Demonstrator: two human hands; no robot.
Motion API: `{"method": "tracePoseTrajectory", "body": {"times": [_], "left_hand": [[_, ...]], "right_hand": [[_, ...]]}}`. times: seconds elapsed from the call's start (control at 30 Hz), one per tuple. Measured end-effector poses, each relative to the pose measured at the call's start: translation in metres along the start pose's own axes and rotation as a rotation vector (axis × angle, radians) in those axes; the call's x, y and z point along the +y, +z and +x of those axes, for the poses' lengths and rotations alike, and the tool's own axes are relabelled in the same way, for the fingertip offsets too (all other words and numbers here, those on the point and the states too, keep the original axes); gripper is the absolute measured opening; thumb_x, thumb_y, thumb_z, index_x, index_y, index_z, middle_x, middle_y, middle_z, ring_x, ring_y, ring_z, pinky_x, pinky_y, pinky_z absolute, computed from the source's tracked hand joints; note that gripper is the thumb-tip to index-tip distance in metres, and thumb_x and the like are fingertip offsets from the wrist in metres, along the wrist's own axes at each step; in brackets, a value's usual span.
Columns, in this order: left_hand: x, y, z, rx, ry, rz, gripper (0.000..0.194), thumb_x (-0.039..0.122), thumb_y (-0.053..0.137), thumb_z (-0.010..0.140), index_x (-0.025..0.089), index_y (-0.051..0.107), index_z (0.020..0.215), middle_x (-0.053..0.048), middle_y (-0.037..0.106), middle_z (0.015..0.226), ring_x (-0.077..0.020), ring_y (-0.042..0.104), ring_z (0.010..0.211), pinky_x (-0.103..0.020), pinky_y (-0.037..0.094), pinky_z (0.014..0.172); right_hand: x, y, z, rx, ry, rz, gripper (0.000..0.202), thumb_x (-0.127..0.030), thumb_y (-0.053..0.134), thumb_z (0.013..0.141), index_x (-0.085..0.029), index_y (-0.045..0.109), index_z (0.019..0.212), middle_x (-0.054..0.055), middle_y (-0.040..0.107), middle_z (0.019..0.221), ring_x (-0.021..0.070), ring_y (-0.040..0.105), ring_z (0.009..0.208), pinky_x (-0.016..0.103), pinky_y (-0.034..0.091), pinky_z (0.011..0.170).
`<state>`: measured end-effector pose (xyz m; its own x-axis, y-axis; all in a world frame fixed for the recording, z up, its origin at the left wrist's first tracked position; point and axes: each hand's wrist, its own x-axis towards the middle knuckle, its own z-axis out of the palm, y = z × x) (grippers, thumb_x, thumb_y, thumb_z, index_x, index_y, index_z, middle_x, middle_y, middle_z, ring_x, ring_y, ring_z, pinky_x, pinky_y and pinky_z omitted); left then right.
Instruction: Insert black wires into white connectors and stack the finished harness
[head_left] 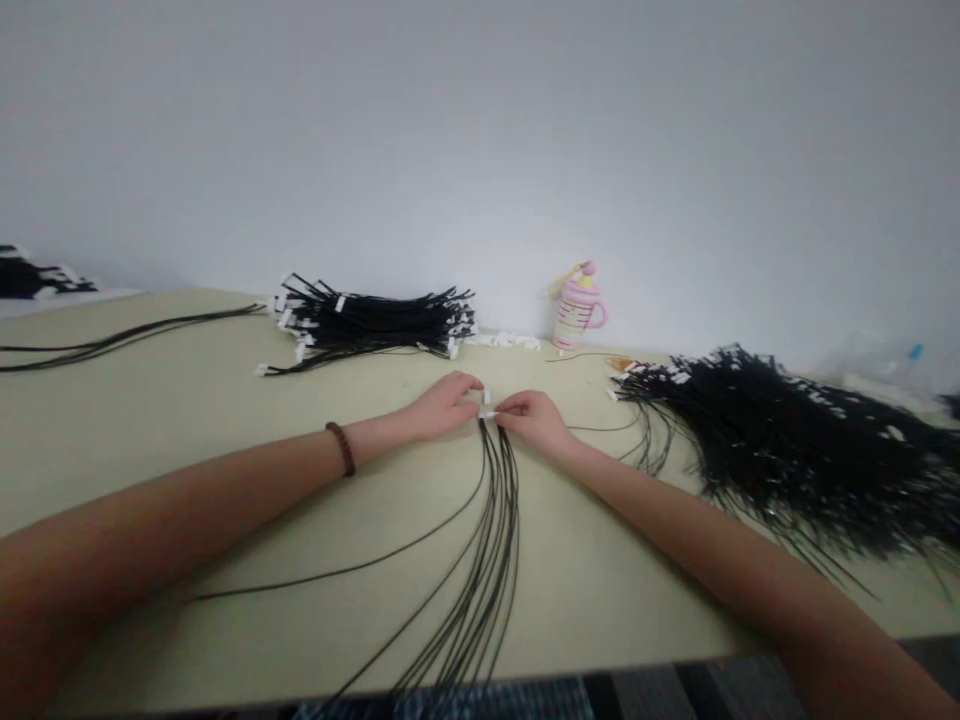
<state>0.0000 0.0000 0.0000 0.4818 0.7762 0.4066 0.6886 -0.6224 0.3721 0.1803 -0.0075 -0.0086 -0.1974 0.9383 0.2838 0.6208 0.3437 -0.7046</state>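
Several thin black cables (491,530) run from the middle of the pale table (300,520) down past its front edge. Small white connectors sit at their upper ends, between my hands. My left hand (448,406), with a brown beaded bracelet on its wrist, has thumb and forefinger apart beside a white connector (487,397). Just to the right, my right hand (531,418) pinches a small white connector (488,414) at the cable ends. One cable curves away to the lower left.
A bundle of black cables (382,320) with white ends lies at the back. White pieces (506,341) and a pink striped cup (576,308) stand near the wall. A large black cable pile (795,450) covers the right side; more cables (127,335) lie at left.
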Motion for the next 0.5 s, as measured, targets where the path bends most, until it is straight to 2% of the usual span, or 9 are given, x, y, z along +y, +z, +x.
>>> {"method": "tracePoseTrajectory", "body": {"times": [0.07,0.13,0.2,0.23,0.33,0.4,0.5], "left_hand": [[0.0008,0.0,0.0006,0.027,0.028,0.009,0.028,0.033,0.046,0.076,0.014,0.062,0.089,-0.009,0.061,0.092,-0.0201,0.054,0.091,-0.03,0.041,0.083],[0.0002,0.0016,0.0011,0.022,0.102,0.01,0.027,0.038,0.051,0.074,0.015,0.063,0.081,-0.007,0.061,0.083,-0.019,0.054,0.084,-0.029,0.041,0.079],[-0.001,0.0037,0.0017,-0.004,0.15,-0.015,0.024,0.036,0.052,0.073,0.015,0.063,0.078,-0.005,0.061,0.078,-0.0171,0.054,0.078,-0.028,0.041,0.075],[-0.0017,0.0045,0.0021,-0.015,0.147,-0.037,0.022,0.033,0.052,0.073,0.015,0.062,0.076,-0.004,0.061,0.077,-0.0162,0.054,0.076,-0.027,0.041,0.073],[-0.0028,0.0053,0.0034,-0.047,0.048,-0.116,0.016,0.027,0.053,0.07,0.014,0.061,0.071,-0.002,0.06,0.069,-0.014,0.053,0.067,-0.025,0.041,0.065],[-0.0032,0.0054,0.0044,-0.055,-0.028,-0.189,0.014,0.027,0.054,0.068,0.013,0.059,0.07,-0.001,0.058,0.064,-0.0125,0.051,0.061,-0.024,0.04,0.059],[-0.0051,0.0079,0.0057,-0.047,-0.064,-0.326,0.014,0.026,0.055,0.069,0.013,0.055,0.072,-0.001,0.057,0.064,-0.0108,0.05,0.057,-0.023,0.04,0.056]], "right_hand": [[0.0029,0.0004,0.0045,0.051,-0.039,-0.01,0.025,-0.026,0.057,0.069,-0.013,0.068,0.086,0.007,0.063,0.08,0.0122,0.054,0.061,0.026,0.043,0.064],[0.0057,0.0008,0.0092,0.092,-0.104,-0.042,0.036,-0.021,0.054,0.07,-0.011,0.061,0.104,0.012,0.056,0.105,0.0108,0.056,0.066,0.027,0.045,0.071],[0.0066,0.001,0.0117,0.062,-0.217,-0.12,0.041,-0.017,0.052,0.072,-0.013,0.056,0.113,0.015,0.043,0.123,0.0119,0.057,0.079,0.029,0.044,0.08],[0.006,0.001,0.0117,0.017,-0.293,-0.176,0.038,-0.016,0.05,0.074,-0.015,0.056,0.111,0.014,0.04,0.126,0.0136,0.056,0.088,0.03,0.042,0.084],[0.0019,0.0006,0.0079,-0.086,-0.491,-0.345,0.026,-0.016,0.044,0.078,-0.015,0.063,0.096,0.011,0.048,0.118,0.018,0.047,0.108,0.032,0.036,0.093],[-0.0005,0.0003,0.005,-0.084,-0.526,-0.384,0.023,-0.016,0.043,0.079,-0.013,0.064,0.089,0.011,0.056,0.106,0.0173,0.05,0.102,0.03,0.037,0.09],[-0.001,-0.0002,0.0036,-0.034,-0.469,-0.364,0.019,-0.015,0.045,0.077,-0.012,0.063,0.08,0.008,0.061,0.083,0.0148,0.054,0.082,0.025,0.041,0.077]]}}
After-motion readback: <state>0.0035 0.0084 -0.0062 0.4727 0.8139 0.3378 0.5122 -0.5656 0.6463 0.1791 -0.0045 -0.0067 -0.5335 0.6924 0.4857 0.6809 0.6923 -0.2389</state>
